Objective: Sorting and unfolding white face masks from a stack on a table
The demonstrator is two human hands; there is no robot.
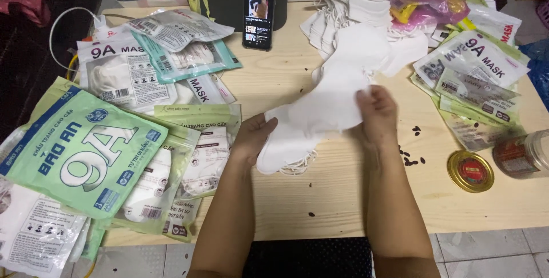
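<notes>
Bright even overhead light, soft shadows, white masks point(337, 92) slightly overexposed, glare on glossy packets point(86, 152), dark top-left corner, mild softness

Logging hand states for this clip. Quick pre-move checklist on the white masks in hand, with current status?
1. Left hand supports the low end of the stack of white masks: ok.
2. Right hand grips the stack's upper edge: ok.
3. Stack aligned: not ok, the masks are fanned out and ear loops trail from the lower end.
4. Bare table in front of the hands: ok.
5. Green pouches within the left hand's reach: ok.
6. Count of masks held: cannot tell, the layers overlap.
</notes>
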